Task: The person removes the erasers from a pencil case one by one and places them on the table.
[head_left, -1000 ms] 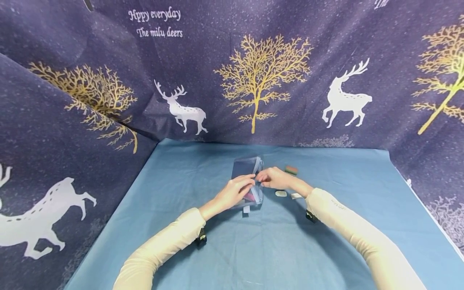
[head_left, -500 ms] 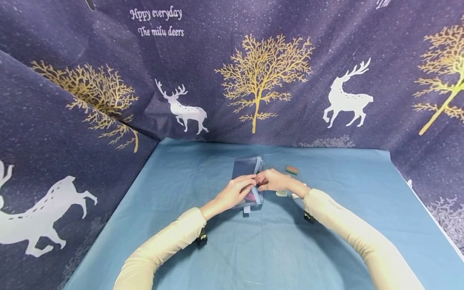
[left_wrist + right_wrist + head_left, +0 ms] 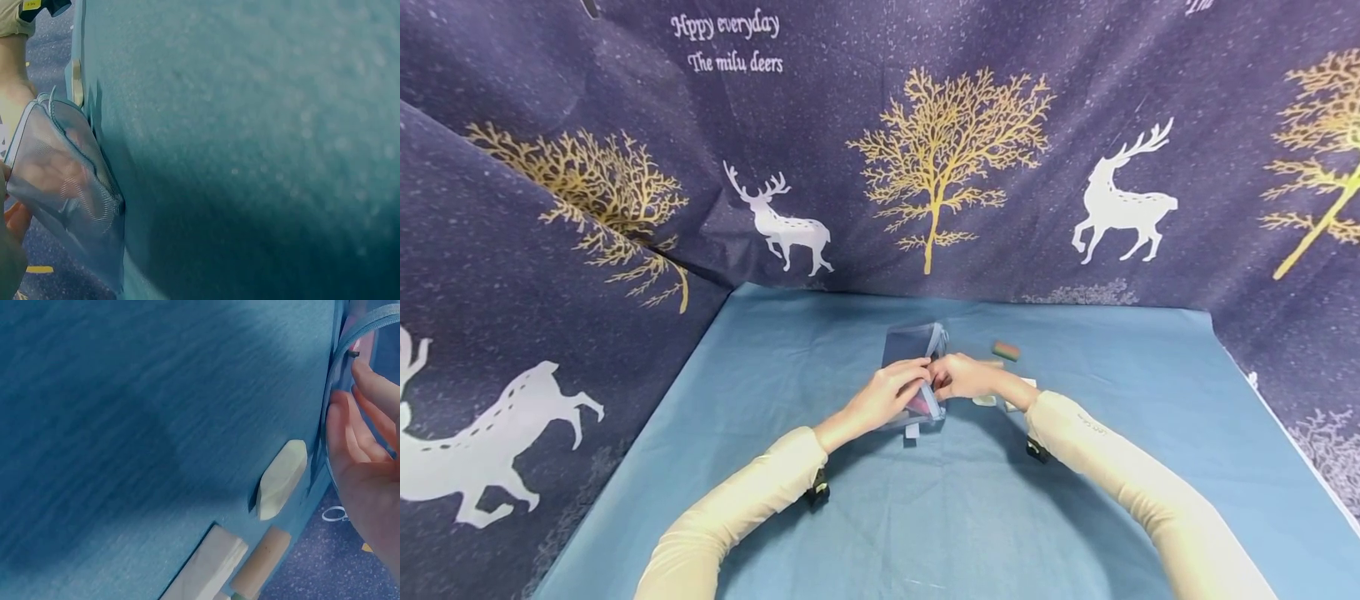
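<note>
Left grip (image 3: 887, 396) holding mesh pouch (image 3: 907, 343), right grip (image 3: 964, 377) at its opening

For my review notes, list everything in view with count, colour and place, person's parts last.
tablecloth: 1, blue, work surface
mesh pouch: 1, translucent blue, on tablecloth
pink item: 1, pink, inside mesh pouch
tag: 1, white, mesh pouch's near edge
two-tone block: 1, orange and green, right of mesh pouch
tan block: 1, tan, beside two-tone block
rounded block: 1, cream, right of mesh pouch
white block: 1, white, right of mesh pouch
backdrop: 1, dark blue, behind tablecloth
deer prints: 3, white, backdrop
tree prints: 3, gold, backdrop
lettering: several pieces, white, backdrop
wrist cameras: 2, black, below wrists
sleeves: 2, cream, both arms
left hand: 1, bare, on mesh pouch
right hand: 1, bare, at mesh pouch's opening
</note>
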`<action>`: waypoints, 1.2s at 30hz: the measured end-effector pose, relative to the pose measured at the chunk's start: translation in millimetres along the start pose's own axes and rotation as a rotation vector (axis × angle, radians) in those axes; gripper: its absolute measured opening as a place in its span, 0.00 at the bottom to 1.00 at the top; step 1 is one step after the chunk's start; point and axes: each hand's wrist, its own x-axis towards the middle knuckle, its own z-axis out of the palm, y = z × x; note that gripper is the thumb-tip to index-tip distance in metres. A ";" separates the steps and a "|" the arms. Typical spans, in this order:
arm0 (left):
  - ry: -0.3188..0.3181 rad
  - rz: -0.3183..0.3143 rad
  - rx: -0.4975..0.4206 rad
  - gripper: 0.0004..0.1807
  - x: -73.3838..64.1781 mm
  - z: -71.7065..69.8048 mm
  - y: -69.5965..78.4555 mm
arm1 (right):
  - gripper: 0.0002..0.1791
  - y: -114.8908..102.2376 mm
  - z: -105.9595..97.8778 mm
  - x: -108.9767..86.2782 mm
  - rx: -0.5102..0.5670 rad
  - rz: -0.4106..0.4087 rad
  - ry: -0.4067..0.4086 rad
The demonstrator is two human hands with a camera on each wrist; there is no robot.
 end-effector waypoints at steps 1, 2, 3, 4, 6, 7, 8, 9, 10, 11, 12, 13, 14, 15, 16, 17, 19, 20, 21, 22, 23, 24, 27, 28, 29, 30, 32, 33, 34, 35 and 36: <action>-0.001 -0.001 0.004 0.09 0.0 -0.1 -0.2 | 0.13 0.1 0.5 0.4 0.005 -0.002 -0.006; -0.002 0.000 0.005 0.09 0.0 -0.4 0.0 | 0.13 0.0 1.0 0.8 0.002 -0.004 -0.008; -0.003 0.001 0.002 0.09 0.1 -0.5 0.1 | 0.12 -0.2 1.4 1.2 -0.003 -0.012 -0.007; -0.005 0.001 0.003 0.09 0.2 -0.5 0.2 | 0.12 -0.5 2.0 1.5 -0.009 -0.018 -0.004; -0.012 -0.001 -0.001 0.09 0.4 -0.5 0.8 | 0.11 -1.7 2.6 1.8 -0.007 -0.034 -0.002; -0.016 -0.003 -0.003 0.09 0.4 -0.4 1.1 | 0.11 -2.2 2.9 2.1 -0.007 -0.041 0.000; -0.020 -0.006 -0.006 0.10 0.4 -0.5 1.5 | 0.12 -2.7 3.2 2.1 -0.006 -0.046 0.001; -0.024 -0.010 -0.010 0.10 0.4 -0.3 1.8 | 0.12 -2.9 3.8 2.4 0.001 -0.046 -0.001; -0.027 -0.013 -0.010 0.10 0.3 -0.3 2.0 | 0.11 -2.9 4.6 2.9 0.004 -0.043 -0.003; -0.029 -0.013 -0.013 0.10 0.2 -0.2 2.4 | 0.10 -2.7 5.3 3.6 0.007 -0.041 -0.006; -0.029 -0.013 -0.014 0.10 0.0 0.0 2.5 | 0.09 -2.3 6.1 4.3 0.011 -0.039 -0.009; -0.029 -0.011 -0.013 0.10 -0.2 0.2 2.6 | 0.07 -1.8 7.1 5.1 0.011 -0.035 -0.010; -0.028 -0.009 -0.013 0.10 -0.5 0.4 2.7 | 0.06 -1.5 7.9 5.9 0.015 -0.032 -0.013; -0.027 -0.007 -0.014 0.10 -0.7 0.6 2.8 | 0.04 -1.2 9.0 6.9 0.015 -0.031 -0.013; -0.025 -0.004 -0.012 0.10 -0.7 0.8 2.8 | 0.03 -1.0 9.8 7.7 0.015 -0.033 -0.011; -0.024 -0.002 -0.012 0.09 -0.8 0.8 3.0 | 0.03 -1.0 10.3 8.4 0.019 -0.034 -0.010; -0.023 0.002 -0.009 0.09 -0.6 1.1 3.3 | 0.04 -1.8 11.1 9.5 0.013 -0.033 0.002; -0.022 0.005 -0.009 0.09 -0.3 1.3 3.3 | 0.04 -2.4 11.4 9.9 0.010 -0.031 0.007; -0.020 0.009 -0.007 0.09 -0.1 1.3 3.6 | 0.04 -3.1 11.7 10.3 0.007 -0.030 0.012; -0.016 0.015 -0.005 0.09 0.1 1.5 3.6 | 0.03 -3.7 11.9 10.6 -0.003 -0.025 0.016; -0.012 0.021 -0.003 0.09 0.2 1.6 3.7 | 0.03 -4.5 12.1 10.8 -0.006 -0.021 0.017; -0.008 0.026 0.001 0.09 0.3 1.7 3.7 | 0.03 -5.2 12.4 11.1 -0.017 -0.020 0.021; 0.001 0.033 0.005 0.09 0.2 1.3 4.0 | 0.04 -6.7 13.3 11.6 -0.032 -0.019 0.021; 0.004 0.033 0.006 0.09 0.0 1.4 3.9 | 0.05 -6.8 13.5 11.8 -0.035 -0.019 0.021; 0.006 0.032 0.006 0.09 -0.1 1.4 3.8 | 0.06 -6.9 13.8 11.8 -0.033 -0.021 0.022; 0.006 0.029 0.006 0.09 -0.3 1.4 3.6 | 0.06 -6.9 13.9 11.9 -0.032 -0.018 0.023; 0.008 0.025 0.006 0.09 -0.5 1.6 3.2 | 0.06 -6.5 14.4 12.1 -0.022 -0.010 0.027; 0.008 0.025 0.012 0.09 -0.7 1.9 2.9 | 0.07 -6.0 14.5 12.3 -0.019 -0.001 0.028; 0.009 0.028 0.013 0.09 -0.8 2.1 2.7 | 0.07 -5.8 14.6 12.1 -0.009 0.006 0.028; 0.009 0.030 0.017 0.09 -0.9 2.2 2.8 | 0.08 -5.6 14.7 12.1 0.000 0.013 0.029; 0.008 0.030 0.016 0.09 -0.9 2.1 3.0 | 0.08 -5.6 14.8 12.3 0.007 0.021 0.031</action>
